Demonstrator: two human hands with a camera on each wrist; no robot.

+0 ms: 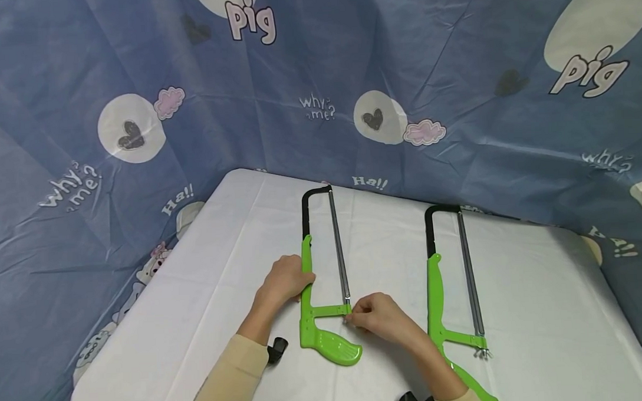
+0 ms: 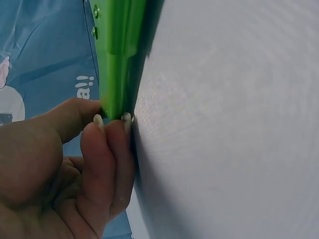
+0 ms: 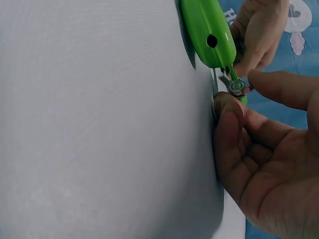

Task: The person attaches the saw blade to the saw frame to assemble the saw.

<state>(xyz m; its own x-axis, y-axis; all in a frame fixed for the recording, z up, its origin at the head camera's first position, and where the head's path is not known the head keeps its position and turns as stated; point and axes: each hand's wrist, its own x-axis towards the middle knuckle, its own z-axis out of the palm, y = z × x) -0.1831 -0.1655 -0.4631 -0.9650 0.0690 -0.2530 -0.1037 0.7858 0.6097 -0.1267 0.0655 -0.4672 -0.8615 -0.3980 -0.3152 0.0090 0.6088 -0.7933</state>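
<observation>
A hacksaw with a green handle [image 1: 337,347] and a black front frame lies on the white-covered table. My left hand [image 1: 286,278] grips its green frame bar [image 2: 117,59], thumb on one side and fingertips on the other. At the handle end of the blade [image 1: 340,253], my right hand [image 1: 380,316] holds a small metal wing nut [image 3: 236,87] between thumb and curled fingers. The head view mostly hides that nut behind the fingers. To the right of this hand lies a second, similar green hacksaw [image 1: 434,291], its own wing nut [image 1: 483,353] in plain sight.
White cloth [image 1: 214,322] covers the table. A blue printed curtain [image 1: 276,137] hangs behind it and along the left side. Black wrist devices [image 1: 277,349] are worn at both sleeves, and the right forearm passes over part of the second hacksaw.
</observation>
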